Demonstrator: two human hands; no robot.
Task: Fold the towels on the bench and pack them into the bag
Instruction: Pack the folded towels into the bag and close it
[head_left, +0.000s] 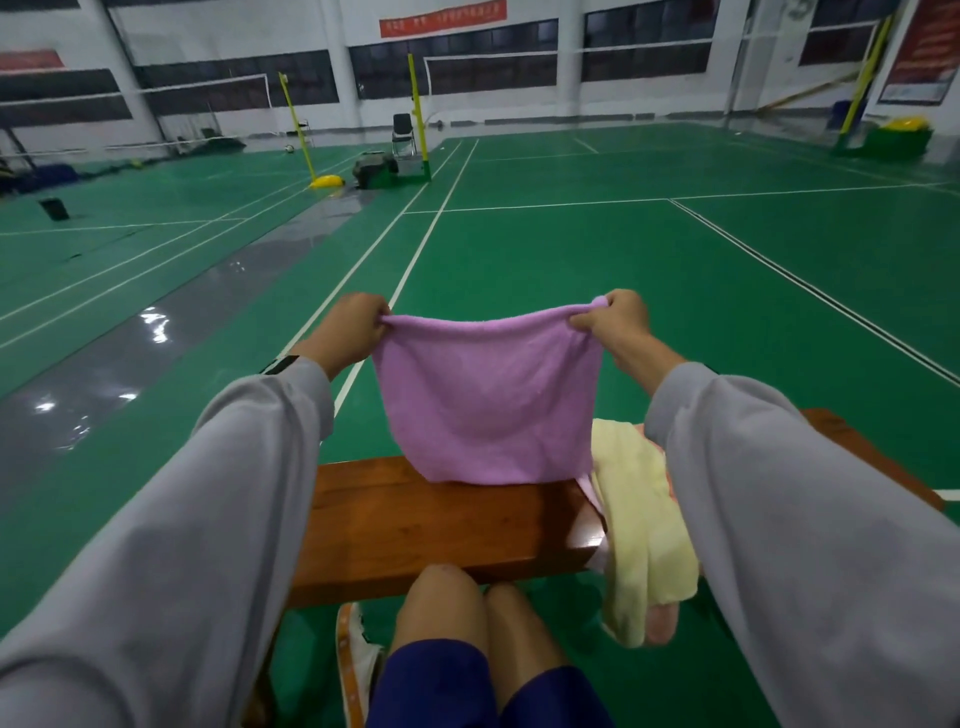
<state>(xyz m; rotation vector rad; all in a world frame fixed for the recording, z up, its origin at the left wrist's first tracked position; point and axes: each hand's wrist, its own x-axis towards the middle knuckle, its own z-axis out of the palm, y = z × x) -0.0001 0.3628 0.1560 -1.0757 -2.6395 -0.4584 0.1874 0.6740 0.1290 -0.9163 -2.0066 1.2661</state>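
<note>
Both hands are up in front of me. My left hand (353, 325) has its fingers curled and pinches the top left corner of the purple towel (488, 395). My right hand (618, 319) does the same at the top right corner, thumb and fingers closed on the cloth. The towel is stretched between them and hangs flat above the wooden bench (441, 525). Its lower edge is at the bench top; I cannot tell if it touches. A yellow towel (639, 519) lies crumpled on the bench just right of the purple one and drapes over the near edge, partly hidden by my right grey sleeve (810, 519). A pink cloth (662, 621) shows under its hanging end. My bare knees (447, 603) are at the bench's near edge, over the green court floor (571, 249).
</note>
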